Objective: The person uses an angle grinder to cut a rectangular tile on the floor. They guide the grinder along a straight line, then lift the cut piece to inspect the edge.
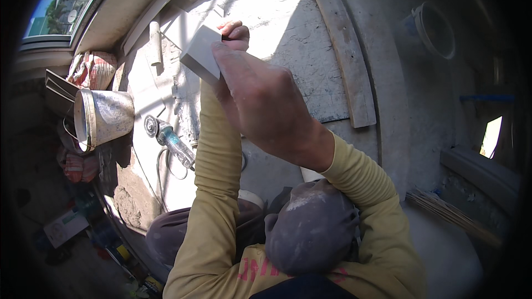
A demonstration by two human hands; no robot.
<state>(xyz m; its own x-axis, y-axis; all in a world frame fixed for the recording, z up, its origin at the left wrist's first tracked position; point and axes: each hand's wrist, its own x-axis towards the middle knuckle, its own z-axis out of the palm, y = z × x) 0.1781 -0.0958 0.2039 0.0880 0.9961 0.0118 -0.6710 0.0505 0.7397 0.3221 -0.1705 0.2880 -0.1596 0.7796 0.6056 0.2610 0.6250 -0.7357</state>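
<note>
A grey, flat-faced rectangular block is held up in front of me, above the pale work board. My right hand is closed on its right edge, with the thumb lying along the side. My left hand reaches up behind the block. Only its curled fingers show past the far edge, and its palm is hidden by the block and my right hand. To the left of my left forearm lies an angle grinder with a teal body, its cord looping beside it.
A long wooden plank borders the board on the right. At left stand a dirty white bucket and a red-and-white sack. Another bucket is at far right, and a bundle of thin sticks lies at lower right.
</note>
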